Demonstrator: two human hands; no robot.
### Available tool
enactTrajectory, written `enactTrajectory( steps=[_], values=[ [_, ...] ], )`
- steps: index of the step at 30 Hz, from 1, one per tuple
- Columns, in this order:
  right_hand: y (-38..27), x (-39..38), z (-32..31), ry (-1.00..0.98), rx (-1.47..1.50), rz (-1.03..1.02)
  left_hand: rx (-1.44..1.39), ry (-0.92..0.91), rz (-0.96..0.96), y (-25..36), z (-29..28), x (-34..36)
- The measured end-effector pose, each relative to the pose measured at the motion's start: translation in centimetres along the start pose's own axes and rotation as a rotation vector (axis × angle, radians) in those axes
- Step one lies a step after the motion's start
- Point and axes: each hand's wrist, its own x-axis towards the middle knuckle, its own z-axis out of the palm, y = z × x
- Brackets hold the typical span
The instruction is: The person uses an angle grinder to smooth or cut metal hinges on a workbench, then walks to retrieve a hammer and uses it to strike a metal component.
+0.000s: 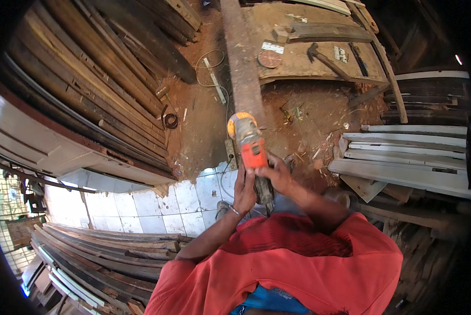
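Dusty workshop with timber (88,73) stacked along the left and a bench (303,63) up front. Looks like a grinder (254,153) over the near end of the plank (244,68), grasped in both left hand (244,191) and right hand (278,176), though can't tell if actually making contact. Probably best to hold firm, keep the yellow head (232,126) nearly flat, go light and sweep evenly.

The person wears a loose red shirt (267,262) filling six o'clock, with short, wide sleeves toward seven and four o'clock. Its front has a darker, shadowed red stretch. Bright blue fabric (272,300) shows at its neck opening, with a thin chain (241,310) beside it. A slim, pale metallic bracelet (236,211) circles the left wrist (241,205). Greyish-blue trousers (283,203) show above the shirt.
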Motion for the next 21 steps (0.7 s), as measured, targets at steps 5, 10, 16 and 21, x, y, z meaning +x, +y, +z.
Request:
enactTrajectory(
  steps=[5,10,16,21],
  values=[
    [-6.3,0.9,-11.8,0.244,-0.005,0.148,0.281,-0.127,0.19,2.4,10.4,7.3],
    [-10.4,-1.3,-24.9,0.464,-0.415,-0.019,0.673,-0.053,0.085,1.6,13.7,18.2],
    [-14.6,-3.5,-30.6,0.646,-0.515,-0.067,0.973,0.107,0.309,2.9,14.7,35.6],
    [-14.9,-2.0,-30.9,0.6,-0.656,-0.05,1.134,0.108,0.199,4.7,15.7,48.5]
  ],
)
